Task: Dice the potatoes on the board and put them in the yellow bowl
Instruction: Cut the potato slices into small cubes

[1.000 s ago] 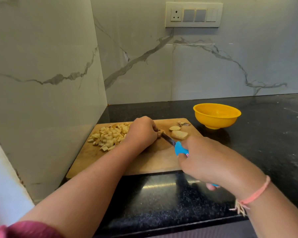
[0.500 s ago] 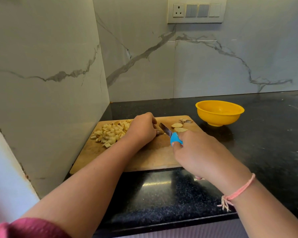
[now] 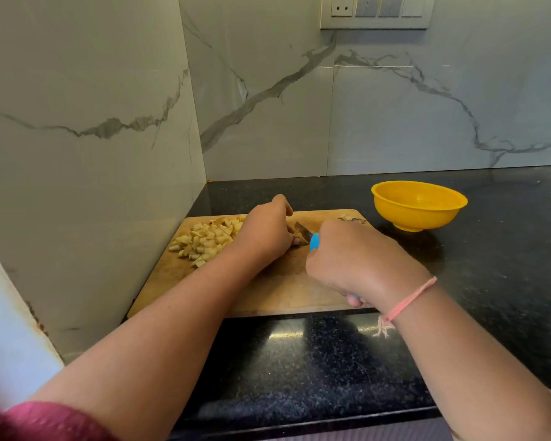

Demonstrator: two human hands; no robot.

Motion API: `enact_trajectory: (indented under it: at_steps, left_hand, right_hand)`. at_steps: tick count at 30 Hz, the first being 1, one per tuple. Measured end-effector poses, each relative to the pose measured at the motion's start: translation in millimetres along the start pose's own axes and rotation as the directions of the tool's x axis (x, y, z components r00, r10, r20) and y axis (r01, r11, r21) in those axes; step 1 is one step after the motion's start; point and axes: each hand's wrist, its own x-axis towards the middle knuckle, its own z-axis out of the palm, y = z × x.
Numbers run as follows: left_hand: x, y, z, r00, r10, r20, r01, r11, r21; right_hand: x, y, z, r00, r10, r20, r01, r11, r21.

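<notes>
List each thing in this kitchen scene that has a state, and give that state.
yellow bowl: upright, empty, on the counter right of the board.
diced potato: heaped on the board's left part.
knife: gripped by the right hand, blade near the left hand.
left hand: curled over a potato piece, mostly hidden.
peel scraps: at the board's far right corner.

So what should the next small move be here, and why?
Probably a downward slice with the blue-handled knife, just beside the left hand. The right hand grips the handle with the blade angled at that hand, which curls over something hidden on the wooden cutting board. Pale diced potato cubes are piled left; the yellow plastic bowl looks empty.
</notes>
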Motion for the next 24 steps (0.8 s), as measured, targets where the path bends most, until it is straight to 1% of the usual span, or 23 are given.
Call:
enact_trajectory:
  at_steps: [7, 11, 13, 17, 21, 24]
  left_hand:
    - [2, -1, 5, 0.999, -0.038, -0.026, 0.037, 0.999, -0.015]
    - [2, -1, 6, 0.998, -0.052, -0.039, 0.052, 0.999, -0.009]
    - [1, -1, 7, 0.998, -0.051, -0.042, 0.051, 0.999, -0.013]
    - [1, -3, 7, 0.997, -0.054, -0.056, 0.052, 0.998, -0.029]
    - [0, -4, 3, 0.996, -0.071, -0.045, 0.067, 0.995, -0.074]
    - [0, -5, 3, 0.996, -0.073, -0.055, 0.068, 0.993, -0.095]
  right_hand:
    - [-5, 7, 6, 0.999, 0.027, 0.035, -0.028, 1.0, 0.013]
    - [-19, 11, 12, 0.999, 0.004, 0.039, -0.004, 1.0, -0.002]
    - [-28, 16, 10, 0.999, 0.021, 0.048, -0.02, 1.0, -0.006]
    - [-43, 23, 1, 0.998, 0.008, 0.058, -0.005, 0.999, -0.053]
    - [-44, 24, 2, 1.0, -0.003, 0.003, 0.003, 1.0, -0.017]
    - [-40, 19, 3, 0.996, 0.006, -0.089, -0.004, 1.0, 0.029]
